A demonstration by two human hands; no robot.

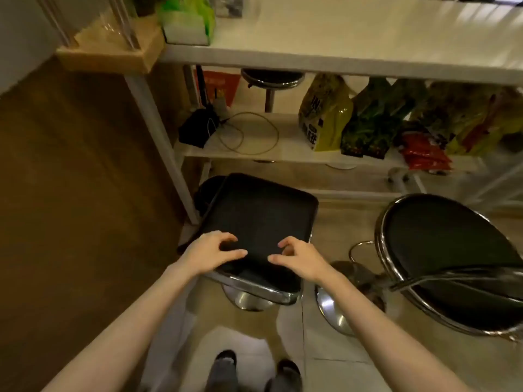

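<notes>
A black rectangular tray (263, 213) lies slightly tilted on top of a chrome-rimmed stool (254, 288) in the middle of the head view. My left hand (212, 253) and my right hand (300, 260) are both over the tray's near end, a short gap between them. On each hand the fingers are loosely curled and the thumb points inward toward the other hand. The fingertips seem to touch the tray's surface, and neither hand wraps round its rim.
A round black stool (452, 258) with a chrome frame stands close on the right. Behind is a white table (353, 32), its lower shelf (283, 154) carrying snack bags (325, 114) and a cable. A brown panel (70, 193) fills the left. My feet (254, 369) are on the tiled floor.
</notes>
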